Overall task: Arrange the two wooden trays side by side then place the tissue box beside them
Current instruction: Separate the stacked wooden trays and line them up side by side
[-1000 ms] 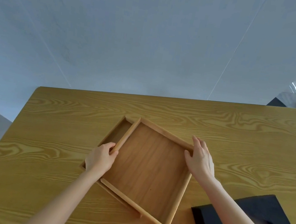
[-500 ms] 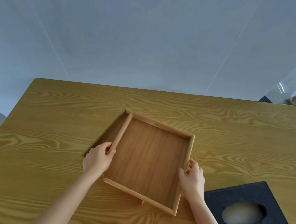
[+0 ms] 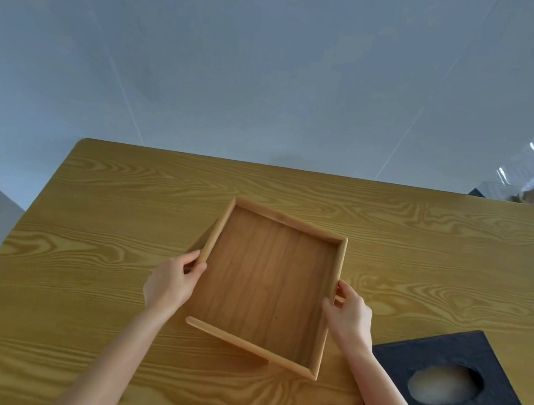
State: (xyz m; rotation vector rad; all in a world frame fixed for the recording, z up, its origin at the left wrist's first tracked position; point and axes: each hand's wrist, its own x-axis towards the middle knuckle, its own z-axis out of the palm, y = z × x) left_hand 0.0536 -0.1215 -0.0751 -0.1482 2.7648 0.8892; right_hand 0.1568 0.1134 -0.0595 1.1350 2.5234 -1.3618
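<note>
Upper wooden tray (image 3: 267,285) is sitting near the middle of the table (image 3: 86,244), held by both hands. It is lying skewed, its near left corner pointing toward the person, its far edge angled away to the right. Inside is bare, with straight grain running front to back.

Lower tray (image 3: 199,244) is showing only as a thin sliver at the upper tray's left side, plus a small bit of wood peeking out below the near rail. The rest is hidden under the upper tray; whether the two are touching or the upper one is lifted clear, cannot tell.

Left hand (image 3: 172,283) is gripping the upper tray's left rail, thumb over the top edge, fingers curling below. Right hand (image 3: 349,313) is gripping the right rail about halfway along, thumb on the inner face, fingers wrapping the outside. Both forearms are bare and are reaching in from the bottom of the view.

Tissue box (image 3: 446,385) is lying flat on the table to the right of the trays, near the right forearm, not touching the trays. It is black with a rough texture, an oval opening on top showing pale tissue inside.

Table is yellowish wood with bold grain. Grey wall (image 3: 245,60) is standing behind it.
</note>
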